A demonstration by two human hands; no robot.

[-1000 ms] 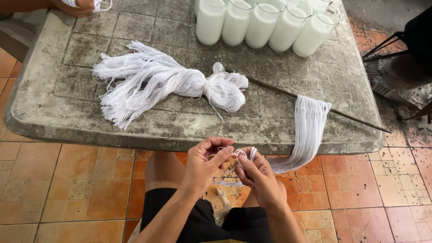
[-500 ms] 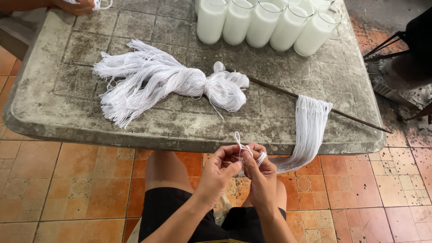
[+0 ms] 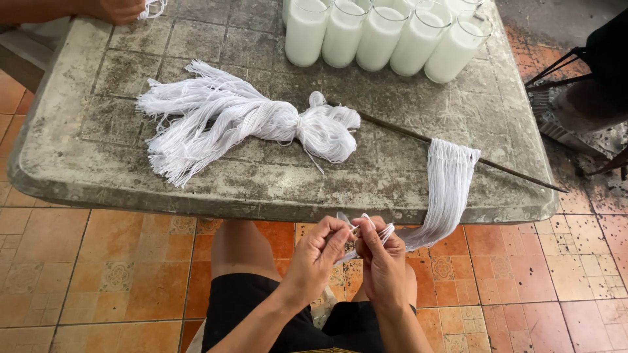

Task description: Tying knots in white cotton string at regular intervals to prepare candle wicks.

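Both hands, left hand (image 3: pixel 318 252) and right hand (image 3: pixel 381 261), pinch white strings (image 3: pixel 447 189) hanging off the stick (image 3: pixel 418 135). Fingertips clamped together on the strands. Best kept taut and untangled.

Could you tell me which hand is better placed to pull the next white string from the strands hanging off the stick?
Probably the right hand. It sits beside the hanging strands that drape from the stick over the table edge. The left hand is farther away, pinching the same string.

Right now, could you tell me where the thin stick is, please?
The thin stick lies on the table's right side, between the string bundle and the hanging strings.
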